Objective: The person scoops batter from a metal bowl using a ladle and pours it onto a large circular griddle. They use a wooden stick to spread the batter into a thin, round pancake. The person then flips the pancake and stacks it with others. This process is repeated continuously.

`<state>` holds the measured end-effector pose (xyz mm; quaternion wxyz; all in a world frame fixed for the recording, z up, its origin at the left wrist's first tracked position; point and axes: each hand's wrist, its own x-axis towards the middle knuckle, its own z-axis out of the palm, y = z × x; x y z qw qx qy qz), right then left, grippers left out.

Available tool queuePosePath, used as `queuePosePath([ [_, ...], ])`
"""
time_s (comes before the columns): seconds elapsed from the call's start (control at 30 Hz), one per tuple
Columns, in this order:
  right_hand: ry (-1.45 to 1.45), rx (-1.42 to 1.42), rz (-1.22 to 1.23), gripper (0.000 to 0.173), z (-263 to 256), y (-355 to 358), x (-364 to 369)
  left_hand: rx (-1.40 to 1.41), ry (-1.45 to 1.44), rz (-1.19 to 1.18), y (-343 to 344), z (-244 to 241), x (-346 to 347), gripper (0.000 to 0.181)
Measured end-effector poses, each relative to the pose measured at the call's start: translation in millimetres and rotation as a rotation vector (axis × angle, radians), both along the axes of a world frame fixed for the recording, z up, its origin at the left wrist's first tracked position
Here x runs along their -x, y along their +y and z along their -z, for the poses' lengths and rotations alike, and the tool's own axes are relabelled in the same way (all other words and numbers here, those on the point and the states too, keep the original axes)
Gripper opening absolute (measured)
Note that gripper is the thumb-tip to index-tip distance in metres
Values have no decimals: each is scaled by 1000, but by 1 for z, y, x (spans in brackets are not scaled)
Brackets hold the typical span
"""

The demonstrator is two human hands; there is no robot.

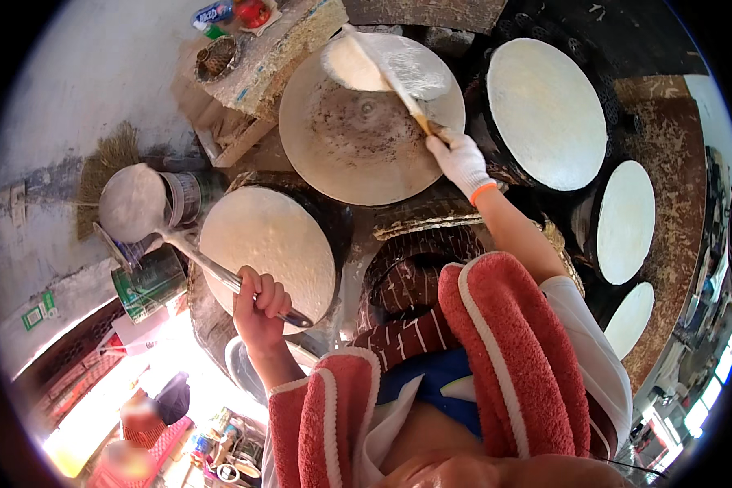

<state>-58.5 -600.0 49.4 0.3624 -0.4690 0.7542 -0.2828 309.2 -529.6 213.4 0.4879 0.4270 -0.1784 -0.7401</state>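
My right hand (462,163), in a white knitted glove with an orange cuff, grips the wooden handle of a long flat batter spreader (396,84). The spreader's pale blade lies across wet batter (355,66) at the far part of a round griddle (372,165), whose nearer part is bare and brown-stained. Bare, my left hand (261,302) is closed around the metal handle of a large ladle (133,203). The batter-coated ladle bowl is over at the left, by a bucket (184,198). Below its handle stands a round griddle or vessel with a pale, bubbly surface (268,250).
Several round griddles with pale surfaces (547,114) curve along the right. At the upper left, a crusted board (280,55) holds a small basket (217,59) and packets. A straw brush (107,168) leans on the wall, above a green tin (149,283). People are at the lower left.
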Motion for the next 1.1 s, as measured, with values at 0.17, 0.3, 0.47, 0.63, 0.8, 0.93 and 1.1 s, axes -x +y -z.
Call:
queuePosePath([
  [0.17,-138,-58,-217,37,-1,-25,-23,-156,81,-102,11,10,15,27],
  [0.3,61,-33,-297,37,-14,-41,22,-223,26,-209,24,6,18,29],
  [0.47,36,15,-427,38,0,-79,53,-249,7,-344,33,7,27,30],
  [0.63,-43,-161,-611,35,-17,-60,39,-264,66,-419,38,8,43,30],
  [0.8,65,-140,-699,37,-28,-94,71,-282,80,-515,48,0,60,29],
  [0.93,49,31,-628,39,-8,-148,58,-275,98,-570,60,-3,75,30],
  [1.1,-37,-128,-952,37,-8,-113,61,-314,109,-644,78,2,92,30],
])
